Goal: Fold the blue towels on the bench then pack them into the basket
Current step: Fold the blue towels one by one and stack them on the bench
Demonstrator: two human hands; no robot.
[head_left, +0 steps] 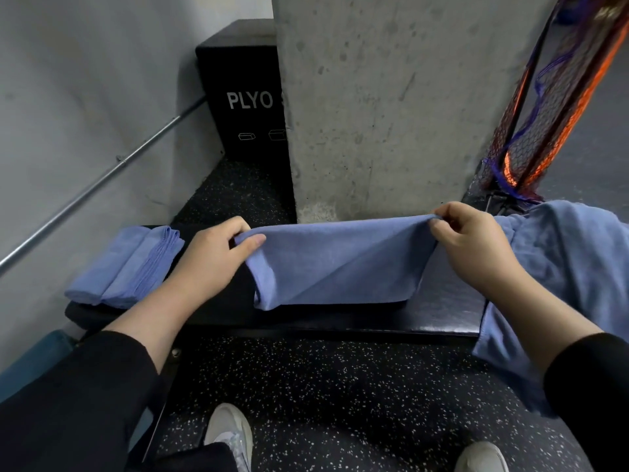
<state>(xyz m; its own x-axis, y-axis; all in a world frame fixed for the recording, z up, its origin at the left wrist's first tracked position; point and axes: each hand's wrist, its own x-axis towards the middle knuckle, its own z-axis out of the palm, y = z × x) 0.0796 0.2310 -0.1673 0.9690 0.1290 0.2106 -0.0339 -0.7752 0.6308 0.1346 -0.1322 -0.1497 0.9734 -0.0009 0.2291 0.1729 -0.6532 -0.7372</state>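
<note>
A blue towel (335,264) is stretched over the middle of the black bench (442,311), its far edge lifted and its near fold lying on the pad. My left hand (218,253) pinches the towel's far left corner between thumb and fingers. My right hand (473,240) pinches its far right corner. Two folded blue towels (126,267) lie side by side at the bench's left end. An unfolded blue towel heap (561,267) drapes over the right end and hangs off the front. No basket is in view.
A concrete pillar (391,103) rises just behind the bench. A black plyo box (245,97) stands back left beside a wall with a metal pipe (102,178). Orange and black netted poles (551,107) lean at the right. My shoes (231,434) stand on speckled floor.
</note>
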